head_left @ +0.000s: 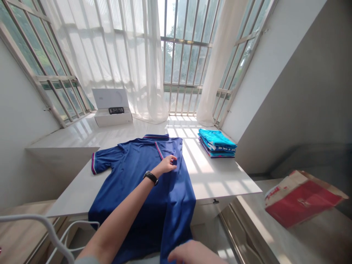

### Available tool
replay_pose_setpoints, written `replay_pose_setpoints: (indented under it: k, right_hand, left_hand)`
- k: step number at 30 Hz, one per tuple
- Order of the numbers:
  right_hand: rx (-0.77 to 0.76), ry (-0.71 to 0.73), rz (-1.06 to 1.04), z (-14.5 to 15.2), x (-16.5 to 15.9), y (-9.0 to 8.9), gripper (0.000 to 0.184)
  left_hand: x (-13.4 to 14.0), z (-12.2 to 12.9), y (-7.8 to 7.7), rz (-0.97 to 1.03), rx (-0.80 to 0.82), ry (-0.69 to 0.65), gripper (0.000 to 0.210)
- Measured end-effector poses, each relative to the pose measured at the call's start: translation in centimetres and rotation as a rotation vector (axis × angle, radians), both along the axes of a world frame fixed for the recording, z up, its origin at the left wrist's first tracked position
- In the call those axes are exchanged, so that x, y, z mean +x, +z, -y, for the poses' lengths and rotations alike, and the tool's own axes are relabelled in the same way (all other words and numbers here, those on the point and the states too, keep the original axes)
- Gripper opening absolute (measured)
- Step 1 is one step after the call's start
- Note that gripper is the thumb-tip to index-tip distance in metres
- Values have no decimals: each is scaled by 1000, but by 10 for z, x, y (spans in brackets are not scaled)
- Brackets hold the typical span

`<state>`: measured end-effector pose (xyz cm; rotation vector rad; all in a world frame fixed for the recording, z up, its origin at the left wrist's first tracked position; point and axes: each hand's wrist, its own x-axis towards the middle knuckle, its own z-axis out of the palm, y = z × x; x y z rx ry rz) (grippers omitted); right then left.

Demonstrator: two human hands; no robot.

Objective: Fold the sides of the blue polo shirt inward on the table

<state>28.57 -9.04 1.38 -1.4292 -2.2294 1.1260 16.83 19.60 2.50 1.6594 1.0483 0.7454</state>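
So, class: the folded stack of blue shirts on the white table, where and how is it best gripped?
Probably from the front edge, hands sliding under the bottom layer of the stack of folded shirts at both short ends. It lies flat in loose layers on the white table, so a top pinch would likely lift only one shirt.

Right hand point(192, 253) cut off by the bottom edge, only knuckles showing, so its grip on the blue shirt point(143, 190) can't be told. Shirt's hem runs out of frame below; its right sleeve is folded under, hidden. Dark item on the white box point(112, 117) too small to identify; red package point(299, 200) blurred.
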Motion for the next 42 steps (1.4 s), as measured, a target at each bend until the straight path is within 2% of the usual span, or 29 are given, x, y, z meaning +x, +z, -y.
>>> replay_pose_setpoints:
  k: [2, 4, 5, 7, 12, 16, 19, 23, 27, 31, 35, 38, 42]
  right_hand:
    - [5, -57, -11, -16, 17, 42, 28]
    - [33, -141, 0, -37, 30, 71, 28]
    - [58, -168, 13, -50, 36, 80, 27]
    - [107, -189, 53, -76, 44, 85, 26]
    - [196, -264, 147, -146, 66, 68, 29]
    - [218, -314, 12, -206, 88, 53, 26]
    - [163, -419, -83, -255, 104, 38, 22]
    - [175, -525, -88, -314, 122, 23, 24]
    - [226, -598, -79, -370, 133, 20, 28]
    - [334, -660, -40, -420, 130, 13, 24]
    - [408, -657, -30, -446, 116, -5, 29]
    - [429, -648, -5, -451, 109, -19, 34]
    - [410, -626, 37, -449, 112, -29, 27]
  left_hand:
    - [-4, 0, 2, -79, 71, -51, 35]
    - [-7, 0, 5, -141, 137, -95, 31]
    - [-9, 0, 5, -169, 169, -107, 29]
    - [-14, -3, 7, -229, 232, -88, 27]
    - [-40, -30, 9, -440, 330, 134, 23]
    - [-56, -65, 13, -632, 266, 255, 21]
    - [-57, -81, 14, -735, 217, 282, 38]
    - [-50, -82, 5, -806, 228, 302, 51]
    - [-44, -76, -5, -857, 299, 321, 49]
    - [-41, -74, -5, -866, 298, 329, 55]
    - [-38, -74, -3, -879, 290, 321, 52]
    - [-35, -74, -5, -870, 299, 311, 39]
    - [-31, -77, -11, -762, 369, 287, 15]
